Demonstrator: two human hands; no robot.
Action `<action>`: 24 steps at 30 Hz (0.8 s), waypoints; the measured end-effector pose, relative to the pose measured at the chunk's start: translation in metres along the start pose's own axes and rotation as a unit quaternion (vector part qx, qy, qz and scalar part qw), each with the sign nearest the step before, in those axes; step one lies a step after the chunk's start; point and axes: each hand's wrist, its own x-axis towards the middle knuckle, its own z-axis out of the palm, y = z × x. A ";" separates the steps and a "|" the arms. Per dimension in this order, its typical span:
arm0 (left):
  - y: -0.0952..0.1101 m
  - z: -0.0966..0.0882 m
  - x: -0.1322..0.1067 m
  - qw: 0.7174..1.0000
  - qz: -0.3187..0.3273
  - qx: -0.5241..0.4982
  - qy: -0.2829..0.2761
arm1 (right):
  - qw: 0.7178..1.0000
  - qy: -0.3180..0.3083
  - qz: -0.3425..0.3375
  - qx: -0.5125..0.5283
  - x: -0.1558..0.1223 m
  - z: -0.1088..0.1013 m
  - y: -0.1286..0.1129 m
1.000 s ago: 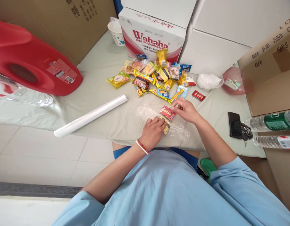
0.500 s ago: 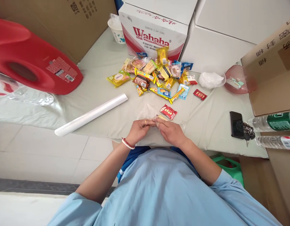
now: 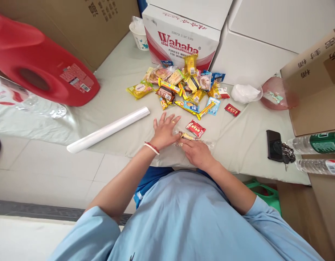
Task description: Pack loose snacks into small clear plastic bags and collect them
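Note:
My left hand (image 3: 165,131) lies flat on the pale cloth with its fingers spread, pressing on a clear plastic bag (image 3: 208,144). Close beside it, my right hand (image 3: 196,153) has its fingers curled onto the same bag, over a small yellow snack packet (image 3: 188,136) inside it. A red snack packet (image 3: 195,128) lies just beyond both hands. Farther back sits a pile of wrapped snacks (image 3: 180,87). A white roll of plastic (image 3: 109,129) lies to the left of my left hand.
A Wahaha carton (image 3: 180,38) and white boxes stand behind the pile. A red jug (image 3: 39,69) lies at the left. A paper cup (image 3: 140,36), a pink bowl (image 3: 276,95), a phone with keys (image 3: 273,145) and two bottles (image 3: 317,143) are at the edges.
My left hand let go of the bag's edge, opened and spread flat on it. My right hand came back from the red packet to the bag and stays curled on it.

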 end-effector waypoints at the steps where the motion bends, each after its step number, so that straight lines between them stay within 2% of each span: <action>1: -0.010 0.000 0.003 0.999 -0.004 -0.002 -0.044 | 0.999 0.010 0.002 0.035 -0.001 -0.003 0.004; 2: -0.021 0.001 0.004 0.998 -0.005 -0.003 -0.064 | 0.997 0.024 0.002 0.078 -0.002 -0.006 0.008; 4: -0.037 0.003 0.003 0.998 -0.009 -0.002 -0.066 | 0.984 0.057 -0.002 0.170 -0.005 -0.011 0.016; 7: -0.045 0.003 -0.007 0.999 -0.029 -0.035 -0.013 | 0.961 0.097 0.005 0.258 -0.009 -0.009 0.023; 9: -0.036 0.002 -0.015 0.992 -0.047 -0.103 0.053 | 0.956 0.112 0.016 0.271 -0.011 -0.003 0.027; 11: -0.018 0.001 -0.023 0.976 -0.056 -0.184 0.105 | 0.955 0.123 0.018 0.269 -0.010 0.004 0.029; 13: 0.006 0.003 -0.030 0.963 -0.041 -0.245 0.106 | 0.957 0.127 0.017 0.262 -0.009 0.011 0.030; 15: 0.030 0.009 -0.034 0.959 0.009 -0.272 0.074 | 0.956 0.127 0.019 0.263 -0.006 0.015 0.031; 17: 0.047 0.017 -0.035 0.965 0.070 -0.248 0.053 | 0.947 0.141 0.028 0.288 -0.006 0.016 0.031; 19: 0.054 0.025 -0.035 0.976 0.119 -0.177 0.044 | 0.923 0.171 0.060 0.339 -0.008 0.015 0.032; 22: 0.051 0.035 -0.037 0.982 0.173 -0.060 0.036 | 0.868 0.232 0.166 0.406 -0.019 0.010 0.040; 24: 0.047 0.041 -0.041 0.979 0.199 -0.019 0.029 | 0.851 0.270 0.244 0.379 -0.029 0.006 0.046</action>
